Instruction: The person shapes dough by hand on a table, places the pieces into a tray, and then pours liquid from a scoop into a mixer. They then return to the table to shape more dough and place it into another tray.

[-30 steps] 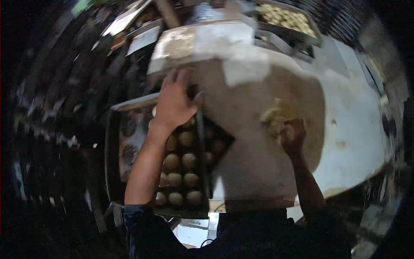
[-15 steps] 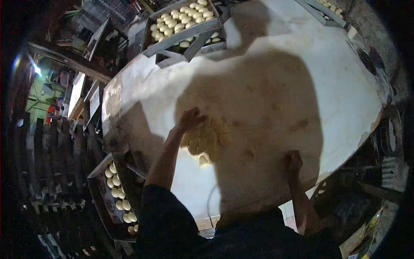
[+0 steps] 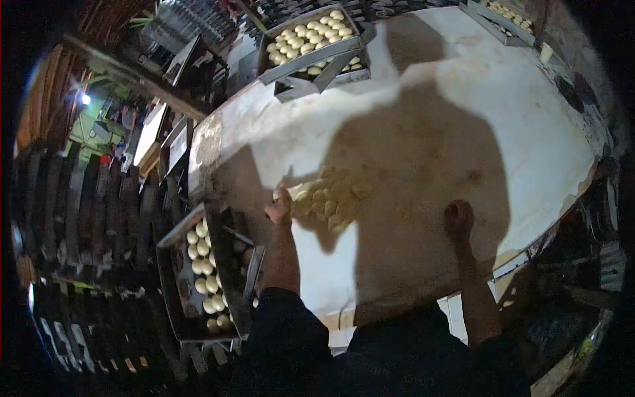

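Observation:
My left hand [image 3: 280,206] is over the left side of the table, just left of a cluster of flattish, pale yellow dough pieces [image 3: 331,202]. Its fingers are curled together, and what they hold, if anything, is hidden. On the right, my right hand [image 3: 458,221] rests low at the tabletop in my shadow, fingers curled under, so whatever is beneath them does not show. Bare tabletop separates it from the dough pieces. Below and left of my left hand stands a tray [image 3: 173,291] with rows of round dough balls [image 3: 206,266].
The large pale table [image 3: 529,132] fills the middle, partly under my shadow. Stacked trays [image 3: 311,58] of dough balls stand at its far edge. Another filled tray [image 3: 496,23] and a small cup [image 3: 546,53] sit at the far right. Dark slats [image 3: 86,205] line the left.
My left hand has moved left, away from the dough pieces and nearer the left tray. My right hand stays low at the table. The whole view has shifted slightly.

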### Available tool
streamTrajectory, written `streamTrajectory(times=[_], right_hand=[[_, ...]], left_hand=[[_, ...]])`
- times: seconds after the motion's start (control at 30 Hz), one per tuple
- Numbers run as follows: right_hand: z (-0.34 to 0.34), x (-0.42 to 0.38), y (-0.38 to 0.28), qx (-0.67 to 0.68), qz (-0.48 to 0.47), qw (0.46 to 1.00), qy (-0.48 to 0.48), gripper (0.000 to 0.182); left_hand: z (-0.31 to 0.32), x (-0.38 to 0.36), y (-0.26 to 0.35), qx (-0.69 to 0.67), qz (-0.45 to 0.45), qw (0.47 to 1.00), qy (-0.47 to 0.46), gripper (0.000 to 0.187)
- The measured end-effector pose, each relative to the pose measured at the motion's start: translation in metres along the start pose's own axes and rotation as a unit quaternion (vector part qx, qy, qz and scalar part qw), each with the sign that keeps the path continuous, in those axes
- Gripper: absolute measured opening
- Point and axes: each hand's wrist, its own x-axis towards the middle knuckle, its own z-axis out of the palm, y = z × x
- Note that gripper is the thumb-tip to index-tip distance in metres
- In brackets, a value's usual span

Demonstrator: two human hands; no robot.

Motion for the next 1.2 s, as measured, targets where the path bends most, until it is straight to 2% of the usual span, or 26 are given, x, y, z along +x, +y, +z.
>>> streamTrajectory(times=[0.07,0.1,0.2,0.23,0.33,0.37,0.43,0.5,0.53,0.6,0.63,0.67,0.73,0.77,0.8,0.83,0.87,0.9,0.93,0.97,1.0,1.03,1.07,1.13,1.17,1.2], right_hand=[[-0.001,-0.004,0.002,0.050,0.006,0.999,-0.018,0.012],[-0.002,-0.012,0.000,0.074,0.009,0.997,-0.028,0.012],[-0.011,-0.048,-0.022,0.182,0.037,0.983,-0.002,0.017],[-0.011,-0.065,-0.030,0.203,0.037,0.978,-0.020,0.018],[-0.004,-0.130,-0.071,0.222,0.039,0.970,-0.086,0.023],[-0.002,-0.151,-0.096,0.196,0.042,0.972,-0.119,0.026],[0.022,-0.186,-0.122,0.254,-0.046,0.929,-0.266,0.028],[0.010,-0.200,-0.205,0.316,0.035,0.897,-0.307,0.039],[0.023,-0.209,-0.216,0.354,0.028,0.887,-0.295,0.039],[0.034,-0.216,-0.222,0.372,0.040,0.886,-0.272,0.040],[0.034,-0.213,-0.222,0.353,0.059,0.896,-0.264,0.040],[0.032,-0.209,-0.220,0.334,0.074,0.904,-0.255,0.041],[0.038,-0.203,-0.185,0.271,0.006,0.950,-0.152,0.038],[0.038,-0.198,-0.163,0.240,-0.027,0.965,-0.099,0.037],[0.027,-0.187,-0.148,0.311,0.041,0.947,-0.069,0.037],[0.009,-0.172,-0.132,0.379,0.107,0.919,-0.037,0.042],[-0.016,-0.156,-0.118,0.375,0.127,0.917,-0.051,0.031],[-0.038,-0.140,-0.096,0.371,0.141,0.915,-0.067,0.023],[-0.037,-0.132,-0.038,0.166,-0.047,0.982,-0.079,0.024],[-0.033,-0.116,-0.011,0.040,-0.177,0.979,-0.094,0.026],[-0.036,-0.097,0.001,-0.075,-0.306,0.946,-0.076,0.027],[-0.042,-0.079,0.017,-0.097,-0.375,0.919,-0.071,0.028],[-0.052,-0.058,0.017,-0.118,-0.441,0.887,-0.065,0.029],[-0.047,-0.011,-0.043,-0.100,-0.204,0.951,-0.209,0.036],[-0.038,0.000,-0.067,-0.090,-0.077,0.953,-0.279,0.040],[-0.002,-0.013,-0.057,-0.057,-0.108,0.964,-0.235,0.044]], left_hand=[[-0.003,-0.056,0.027,0.305,0.025,0.934,0.186,0.059],[-0.013,-0.075,0.023,0.323,0.060,0.915,0.235,0.060],[-0.033,-0.146,0.068,0.193,-0.179,0.920,0.290,0.064],[-0.041,-0.166,0.074,0.028,-0.233,0.917,0.322,0.064],[-0.074,-0.204,0.025,-0.223,-0.054,0.958,0.172,0.052],[-0.073,-0.223,0.032,-0.184,0.022,0.975,0.126,0.047],[-0.058,-0.278,0.063,-0.099,0.167,0.981,0.029,0.038],[-0.045,-0.332,0.085,-0.008,0.300,0.951,-0.075,0.029],[-0.046,-0.349,0.087,0.036,0.362,0.922,-0.130,0.025],[-0.043,-0.348,0.074,-0.103,0.135,0.974,-0.148,0.021],[-0.042,-0.346,0.067,-0.169,0.017,0.974,-0.152,0.019],[-0.046,-0.342,0.050,-0.110,0.041,0.982,-0.149,0.019],[-0.061,-0.326,0.020,0.009,0.094,0.986,-0.134,0.018],[-0.066,-0.329,0.025,-0.042,0.093,0.992,-0.078,0.018],[-0.075,-0.336,0.030,-0.092,0.092,0.991,-0.024,0.019],[-0.086,-0.341,-0.009,-0.103,0.110,0.988,-0.041,0.023],[-0.100,-0.343,-0.016,0.052,0.176,0.975,-0.122,0.022],[-0.113,-0.345,-0.023,0.187,0.262,0.929,-0.184,0.022],[-0.120,-0.340,0.023,0.332,0.330,0.854,-0.225,0.025],[-0.126,-0.335,0.073,0.447,0.409,0.755,-0.251,0.029],[-0.124,-0.317,0.053,0.412,0.294,0.829,-0.237,0.034],[-0.122,-0.300,0.033,0.361,0.182,0.892,-0.203,0.040],[-0.107,-0.287,0.050,0.356,0.224,0.895,-0.145,0.040],[-0.059,-0.250,0.103,0.341,0.308,0.887,-0.032,0.039],[-0.033,-0.247,0.099,0.303,0.269,0.914,-0.034,0.038],[-0.006,-0.251,0.089,0.265,0.228,0.936,-0.035,0.036]])
